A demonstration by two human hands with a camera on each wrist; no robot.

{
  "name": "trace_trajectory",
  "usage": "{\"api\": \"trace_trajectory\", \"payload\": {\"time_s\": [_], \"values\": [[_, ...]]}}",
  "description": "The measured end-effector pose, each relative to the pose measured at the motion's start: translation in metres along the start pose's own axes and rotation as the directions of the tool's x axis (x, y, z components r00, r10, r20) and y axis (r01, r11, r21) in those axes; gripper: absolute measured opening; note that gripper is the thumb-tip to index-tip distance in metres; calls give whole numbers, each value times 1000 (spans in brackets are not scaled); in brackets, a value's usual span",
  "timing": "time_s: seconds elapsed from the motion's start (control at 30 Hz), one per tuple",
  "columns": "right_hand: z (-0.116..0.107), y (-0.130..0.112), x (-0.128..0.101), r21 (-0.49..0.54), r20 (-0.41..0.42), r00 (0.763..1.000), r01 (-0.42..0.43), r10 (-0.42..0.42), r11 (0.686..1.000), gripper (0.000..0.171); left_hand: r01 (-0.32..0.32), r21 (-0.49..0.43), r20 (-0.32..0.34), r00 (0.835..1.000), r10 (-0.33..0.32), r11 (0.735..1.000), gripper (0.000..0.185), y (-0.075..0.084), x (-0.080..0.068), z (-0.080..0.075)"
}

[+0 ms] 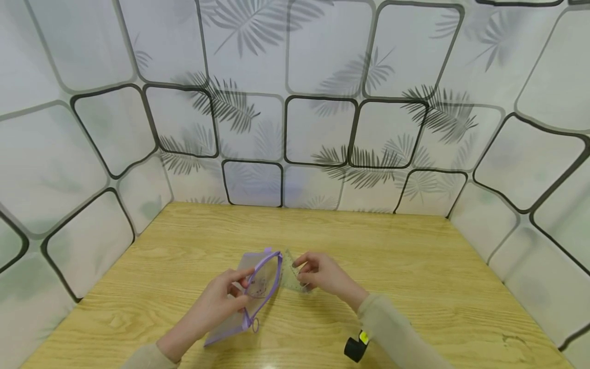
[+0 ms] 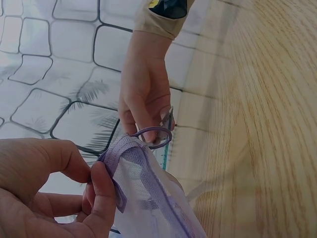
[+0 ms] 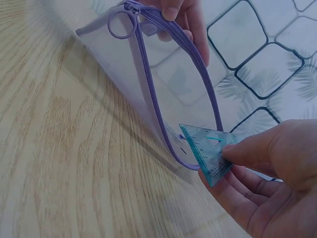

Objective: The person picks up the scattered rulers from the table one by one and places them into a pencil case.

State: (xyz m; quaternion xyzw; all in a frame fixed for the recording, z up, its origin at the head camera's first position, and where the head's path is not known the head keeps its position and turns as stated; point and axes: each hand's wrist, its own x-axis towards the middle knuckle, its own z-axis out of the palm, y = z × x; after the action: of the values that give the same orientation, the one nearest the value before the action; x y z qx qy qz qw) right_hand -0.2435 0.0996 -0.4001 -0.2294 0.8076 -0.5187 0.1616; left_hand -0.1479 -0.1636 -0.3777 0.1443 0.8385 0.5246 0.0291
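Note:
A translucent zip pouch with purple edging (image 1: 230, 328) is tilted up on the table, its zipped mouth gaping toward the right. My left hand (image 1: 221, 300) pinches the upper edge of that mouth; the purple zipper (image 3: 153, 99) and its ring pull (image 3: 122, 25) show in the right wrist view. Between thumb and fingers, my right hand (image 1: 324, 277) holds a clear set square (image 3: 205, 151) with a teal-tinted edge and scale marks. One corner of the set square overlaps the pouch's mouth in the right wrist view. Something small with dark marks shows through the pouch.
The wooden table (image 1: 392, 256) spreads around both hands. A patterned curtain (image 1: 318, 128) with leaves and rounded squares stands behind it and at both sides. A black and yellow device (image 1: 357, 347) sits at the right wrist.

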Motion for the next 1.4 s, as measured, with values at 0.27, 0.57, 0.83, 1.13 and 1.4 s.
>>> {"api": "trace_trajectory", "payload": {"time_s": [0.27, 0.57, 0.83, 1.13, 1.4], "values": [[4, -3, 1, -70, 27, 1000, 17, -15, 997, 26, 14, -7, -11, 1000, -14, 1000, 59, 1, 0, 0], [8, -1, 5, -103, 40, 999, -24, 28, 994, 23, 16, -8, -2, 1000, -16, 1000, 60, 0, -1, -1], [8, -5, 11, -71, 60, 994, -85, 89, 994, 27, 11, -8, 3, 1000, -11, 1000, 60, -1, 0, 0], [8, -8, 14, -35, 140, 985, -99, 103, 994, 32, 3, 0, -3, 1000, -3, 1000, 60, -3, 1, 0], [15, -10, 13, -41, 157, 985, -60, 66, 997, 38, 12, -11, 1, 1000, -12, 1000, 60, -3, 0, 1]]}}
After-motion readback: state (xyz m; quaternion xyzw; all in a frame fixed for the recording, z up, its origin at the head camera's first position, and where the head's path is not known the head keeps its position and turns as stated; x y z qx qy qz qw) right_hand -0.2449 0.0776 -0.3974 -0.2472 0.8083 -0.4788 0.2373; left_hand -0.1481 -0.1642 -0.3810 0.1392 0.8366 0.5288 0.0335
